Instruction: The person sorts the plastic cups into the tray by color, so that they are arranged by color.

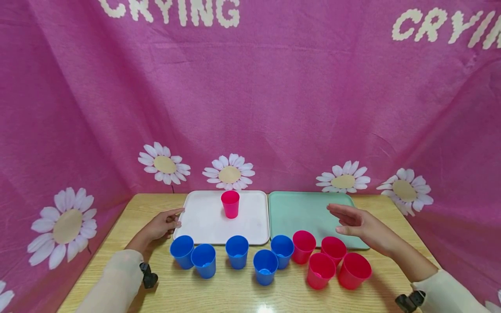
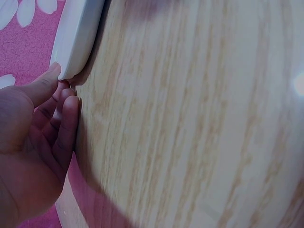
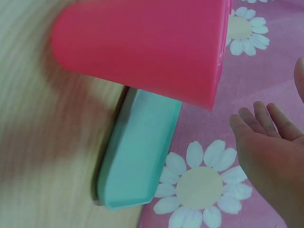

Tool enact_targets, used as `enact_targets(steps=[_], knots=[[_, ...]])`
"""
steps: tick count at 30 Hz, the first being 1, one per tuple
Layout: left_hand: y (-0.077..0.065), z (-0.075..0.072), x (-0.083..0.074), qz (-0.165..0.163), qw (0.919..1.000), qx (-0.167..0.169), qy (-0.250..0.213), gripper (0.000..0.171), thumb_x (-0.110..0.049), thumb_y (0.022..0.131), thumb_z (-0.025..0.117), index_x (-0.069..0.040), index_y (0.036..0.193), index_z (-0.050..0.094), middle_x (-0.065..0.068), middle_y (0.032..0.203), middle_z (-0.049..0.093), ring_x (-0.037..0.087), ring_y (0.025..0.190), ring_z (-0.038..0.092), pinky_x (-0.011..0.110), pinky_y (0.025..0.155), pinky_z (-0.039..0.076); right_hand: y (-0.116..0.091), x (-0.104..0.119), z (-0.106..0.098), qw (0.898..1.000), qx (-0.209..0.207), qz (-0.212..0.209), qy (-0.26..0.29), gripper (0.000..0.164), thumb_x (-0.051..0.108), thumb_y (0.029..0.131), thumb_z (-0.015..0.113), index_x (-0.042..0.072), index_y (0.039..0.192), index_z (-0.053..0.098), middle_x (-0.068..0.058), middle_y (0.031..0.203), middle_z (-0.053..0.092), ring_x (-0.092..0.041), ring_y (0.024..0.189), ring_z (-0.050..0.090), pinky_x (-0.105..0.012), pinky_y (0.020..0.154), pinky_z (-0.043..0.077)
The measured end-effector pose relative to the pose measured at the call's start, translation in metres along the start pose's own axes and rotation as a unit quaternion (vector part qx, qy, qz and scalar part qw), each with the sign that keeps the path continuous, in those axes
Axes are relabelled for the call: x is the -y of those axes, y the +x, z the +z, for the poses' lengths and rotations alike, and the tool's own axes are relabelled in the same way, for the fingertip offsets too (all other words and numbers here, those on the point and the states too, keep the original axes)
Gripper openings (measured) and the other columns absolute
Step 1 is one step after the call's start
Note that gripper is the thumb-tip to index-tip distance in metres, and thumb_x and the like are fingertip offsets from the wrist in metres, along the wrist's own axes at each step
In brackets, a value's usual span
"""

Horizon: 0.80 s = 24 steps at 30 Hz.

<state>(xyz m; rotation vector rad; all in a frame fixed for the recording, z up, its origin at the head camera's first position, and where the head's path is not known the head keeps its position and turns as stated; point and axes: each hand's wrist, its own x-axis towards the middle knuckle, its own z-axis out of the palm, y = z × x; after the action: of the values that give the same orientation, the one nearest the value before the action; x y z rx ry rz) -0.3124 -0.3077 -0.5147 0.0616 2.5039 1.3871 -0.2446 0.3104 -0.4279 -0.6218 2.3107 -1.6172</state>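
A red cup [image 1: 230, 204] stands upright on the white tray [image 1: 250, 226]. At that tray's left side, my left hand [image 1: 162, 224] pinches the rim; in the left wrist view the thumb [image 2: 47, 83] lies against the tray corner [image 2: 78, 47] with fingertips beneath. My right hand [image 1: 362, 224] hovers over the right part of the green tray [image 1: 297, 213], fingers extended, thumb apart, holding nothing. Nearest below it are several red cups [image 1: 354, 271] on the table. A red cup [image 3: 142, 47] looms large in the right wrist view, apart from the hand [image 3: 273, 152].
Several blue cups [image 1: 236, 252] stand upright on the wooden table [image 1: 219, 295], in front of the white tray. Both trays lie side by side at the table's back edge. A pink cloth [image 1: 274, 108] with daisies hangs behind and at the sides.
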Motion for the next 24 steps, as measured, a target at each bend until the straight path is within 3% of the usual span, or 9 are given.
enact_targets(steps=[4,8,19,24], knots=[[0.0,0.0,-0.001,-0.009,0.9999,0.002,-0.005,0.061,-0.005,0.104,0.059,-0.009,0.16,0.036,0.013,0.102,0.052,0.021,0.076,0.05,0.027,0.062,0.048,-0.015,-0.002,0.0,1.0,-0.014,-0.008,0.004,0.064,0.005,0.099,0.065,-0.006,0.155,0.036,0.002,0.152,0.052,0.01,0.132,0.048,-0.014,0.103,0.042],[-0.001,0.0,-0.001,-0.013,0.9999,0.002,-0.009,0.061,-0.005,0.104,0.059,-0.01,0.16,0.037,0.012,0.103,0.051,0.022,0.078,0.05,0.027,0.063,0.048,-0.031,-0.004,0.002,1.0,-0.022,-0.008,0.013,0.063,0.004,0.1,0.064,-0.006,0.156,0.035,0.021,0.144,0.053,0.012,0.13,0.049,-0.014,0.102,0.044],[-0.002,0.0,-0.002,-0.008,1.0,0.0,-0.002,0.06,-0.004,0.103,0.059,-0.01,0.16,0.037,0.012,0.102,0.051,0.021,0.077,0.05,0.027,0.062,0.048,-0.063,-0.02,0.008,0.998,-0.033,-0.047,0.035,0.061,-0.008,0.099,0.059,-0.014,0.153,0.031,0.02,0.147,0.054,0.007,0.133,0.05,-0.012,0.102,0.043],[-0.004,0.0,-0.003,0.001,1.0,0.002,0.001,0.06,-0.005,0.104,0.059,-0.008,0.16,0.037,0.013,0.102,0.051,0.021,0.077,0.05,0.028,0.062,0.048,-0.075,-0.027,0.012,0.998,-0.05,-0.021,0.034,0.06,-0.005,0.1,0.059,-0.012,0.153,0.033,0.022,0.145,0.056,0.009,0.131,0.05,-0.011,0.101,0.042]])
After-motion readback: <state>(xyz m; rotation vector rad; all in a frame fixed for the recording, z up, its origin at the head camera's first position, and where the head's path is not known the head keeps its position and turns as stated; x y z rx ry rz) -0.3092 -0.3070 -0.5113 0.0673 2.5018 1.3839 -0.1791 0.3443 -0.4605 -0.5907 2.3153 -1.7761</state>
